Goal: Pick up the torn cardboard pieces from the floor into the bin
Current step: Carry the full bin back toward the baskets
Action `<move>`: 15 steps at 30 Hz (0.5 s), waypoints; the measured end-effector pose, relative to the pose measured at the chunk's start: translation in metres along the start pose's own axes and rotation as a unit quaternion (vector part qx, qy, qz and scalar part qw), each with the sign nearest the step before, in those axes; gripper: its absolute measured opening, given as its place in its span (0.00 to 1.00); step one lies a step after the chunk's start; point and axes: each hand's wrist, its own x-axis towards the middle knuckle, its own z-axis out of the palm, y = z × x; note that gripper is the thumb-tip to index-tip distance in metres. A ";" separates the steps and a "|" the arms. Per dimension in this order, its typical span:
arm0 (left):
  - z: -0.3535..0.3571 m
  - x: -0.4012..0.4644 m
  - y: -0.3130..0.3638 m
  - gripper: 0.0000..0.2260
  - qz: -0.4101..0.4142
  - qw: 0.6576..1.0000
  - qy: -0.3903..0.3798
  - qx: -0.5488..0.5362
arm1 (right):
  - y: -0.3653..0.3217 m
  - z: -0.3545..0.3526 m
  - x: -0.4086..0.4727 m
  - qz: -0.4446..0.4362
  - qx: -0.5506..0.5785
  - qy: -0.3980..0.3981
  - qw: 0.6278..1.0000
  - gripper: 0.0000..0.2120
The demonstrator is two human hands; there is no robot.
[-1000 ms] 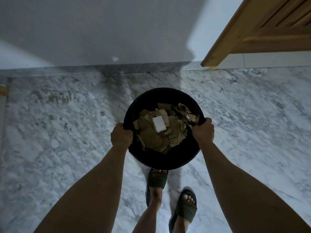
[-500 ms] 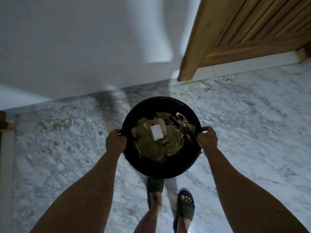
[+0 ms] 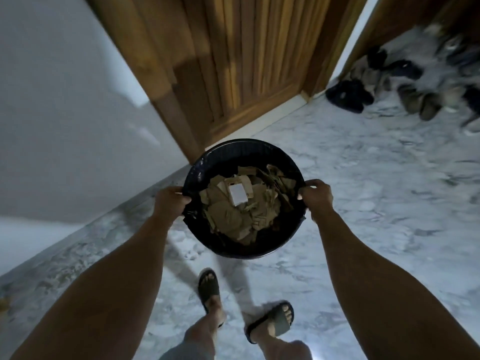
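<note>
Both hands, left and right, fingers curled over the rim, carry the bin of cardboard; visible floor shows no scraps, collection apparently done.

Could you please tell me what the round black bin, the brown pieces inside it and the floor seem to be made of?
Round black bin: probably plastic, dark with a slight sheen and a faint woven texture on the inner wall.
Brown torn pieces: cardboard, matt tan with ragged edges.
Grey-white floor: looks like polished marble or marble-look tile, judging by its cloudy veining.
</note>
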 end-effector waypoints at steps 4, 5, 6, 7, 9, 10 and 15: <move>0.066 -0.055 0.091 0.13 0.074 0.996 -0.019 0.053 | 0.020 -0.128 -0.006 0.000 0.052 0.044 0.998 0.12; 0.087 -0.068 0.114 0.13 0.088 0.994 -0.028 0.064 | 0.029 -0.158 -0.006 0.004 0.066 0.060 0.996 0.12; 0.108 -0.079 0.137 0.12 0.103 0.991 -0.039 0.073 | 0.038 -0.188 -0.006 0.009 0.083 0.076 0.994 0.12; 0.131 -0.092 0.160 0.10 0.117 0.988 -0.051 0.087 | 0.049 -0.217 -0.005 0.019 0.102 0.091 0.990 0.12; 0.178 -0.111 0.204 0.07 0.144 0.980 -0.075 0.115 | 0.075 -0.272 -0.002 0.040 0.137 0.121 0.982 0.13; 0.203 -0.118 0.225 0.05 0.157 0.976 -0.089 0.124 | 0.089 -0.298 0.000 0.051 0.155 0.137 0.977 0.13; 0.353 -0.170 0.328 0.02 0.225 0.943 -0.167 0.180 | 0.169 -0.422 0.016 0.114 0.234 0.239 0.935 0.11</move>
